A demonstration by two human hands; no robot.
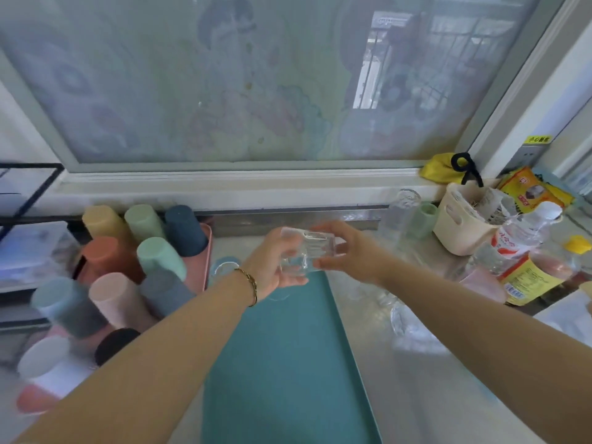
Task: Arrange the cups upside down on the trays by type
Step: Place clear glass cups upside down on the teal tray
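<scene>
Left hand: the left hand (pixel 272 264), with a bracelet (pixel 251 285) at the wrist, has its fingers (pixel 295 281) curled round one end of a glass cup (pixel 306 251).
Right hand: the right hand (pixel 349 251) pinches the other end of the same cup between thumb and curled fingers (pixel 325 226).
Glass cup: clear, held in the air by both hands and tipped towards its side, above the far end of the teal tray (pixel 282 363); blur hides which way its mouth faces.
Teal tray: lies on the desk (pixel 432 395) under the forearms; a second clear glass (pixel 224 267) stands at its far left corner.
Pink tray: the pink tray (pixel 207 251) sits just left of the teal one and carries coloured cups (pixel 160 254) standing upside down in rows.
Loose glasses: tall clear glasses (pixel 400 216) stand on the desk to the right, well apart from the hands.
Right edge: a cream basket (pixel 461 229) and a water bottle (pixel 519 238) stand near the window sill.
</scene>
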